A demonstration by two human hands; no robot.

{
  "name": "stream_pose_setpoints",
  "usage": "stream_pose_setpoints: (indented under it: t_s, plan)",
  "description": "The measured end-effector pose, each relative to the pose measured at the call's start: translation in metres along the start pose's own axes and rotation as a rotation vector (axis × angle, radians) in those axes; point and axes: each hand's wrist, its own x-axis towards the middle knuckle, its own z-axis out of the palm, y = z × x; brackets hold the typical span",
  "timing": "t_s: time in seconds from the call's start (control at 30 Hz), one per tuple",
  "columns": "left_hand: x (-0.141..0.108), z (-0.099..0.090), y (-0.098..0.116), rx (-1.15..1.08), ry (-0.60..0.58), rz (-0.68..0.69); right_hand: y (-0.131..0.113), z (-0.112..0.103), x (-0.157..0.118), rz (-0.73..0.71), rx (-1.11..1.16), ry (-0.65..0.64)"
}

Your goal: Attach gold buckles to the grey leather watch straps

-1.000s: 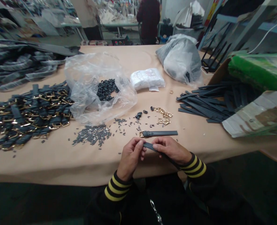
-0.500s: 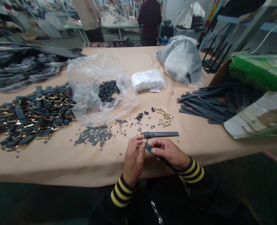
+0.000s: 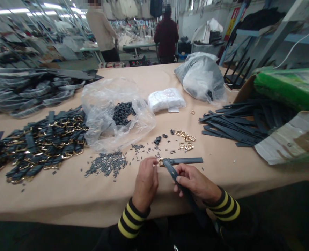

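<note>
My right hand [image 3: 196,182] is closed around a dark leather strap [image 3: 172,171], thumb on top. A small slot shows near the strap's upper end, and its other end hangs down past the table edge. My left hand [image 3: 146,183] is just left of that strap, its fingers curled with the tips together; what they hold, if anything, is too small to make out. Behind both hands a finished-looking strap [image 3: 188,160] lies flat, with a gold buckle [image 3: 161,162] at its left end, close to my left fingertips. The held strap's upper end partly overlaps it.
Small dark pieces [image 3: 108,164] lie heaped on the left, beside a pile of buckled straps [image 3: 49,143]. Gold buckles [image 3: 186,145] lie ahead. Farther back are an open plastic bag [image 3: 99,132] of dark loops and a white packet [image 3: 167,99]. Loose straps [image 3: 230,122] spill from a box [image 3: 290,139].
My right hand has moved the strap slightly right, away from my left fingertips, so its slotted end shows. My left hand has come off the strap. The camera view has tilted up.
</note>
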Motion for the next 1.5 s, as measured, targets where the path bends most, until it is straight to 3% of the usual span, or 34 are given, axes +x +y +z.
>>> stream_pose_setpoints:
  t_s: [0.07,0.17,0.3,0.47,0.63,0.73,0.8,0.87,1.0,1.13,1.23,1.3,1.37,1.5]
  plan:
    - [0.02,-0.001,-0.013,0.212,0.07,0.064,0.0,-0.005,0.001,0.015,0.0,0.016]
    - [0.053,0.003,-0.031,0.34,-0.077,0.163,0.002,-0.012,0.004,0.006,-0.006,0.053]
    - [0.084,0.014,-0.047,0.341,-0.256,0.219,0.003,-0.019,0.005,0.054,0.01,0.04]
    - [0.096,0.017,-0.056,0.247,-0.281,0.164,0.004,-0.024,0.008,0.05,0.002,0.047]
    - [0.083,0.009,-0.04,0.037,-0.273,0.012,-0.002,-0.022,0.01,-0.016,-0.077,0.132]
    - [0.062,0.004,-0.018,-0.536,-0.326,-0.307,-0.008,-0.016,0.011,-0.143,-0.307,0.254]
    - [0.047,0.004,-0.004,-0.896,-0.292,-0.534,-0.011,-0.011,0.011,-0.216,-0.464,0.331]
    - [0.036,0.005,0.007,-1.056,-0.223,-0.634,-0.014,-0.005,0.011,-0.234,-0.57,0.387]
    - [0.021,0.011,0.018,-0.956,-0.138,-0.569,-0.015,-0.002,0.008,-0.229,-0.75,0.433]
    - [0.008,0.017,0.026,-0.548,-0.022,-0.257,-0.015,-0.006,0.002,-0.247,-0.842,0.358]
    - [-0.001,0.018,0.033,-0.405,0.06,-0.068,-0.014,-0.008,-0.002,-0.238,-0.743,0.315]
    - [-0.003,0.018,0.034,-0.458,0.028,-0.13,-0.011,-0.007,-0.006,-0.225,-0.621,0.272]
    - [-0.002,0.017,0.033,-0.584,-0.036,-0.282,-0.008,-0.005,-0.008,-0.228,-0.537,0.242]
    - [-0.003,0.022,0.029,-0.854,-0.07,-0.48,-0.001,0.0,-0.008,-0.252,-0.54,0.257]
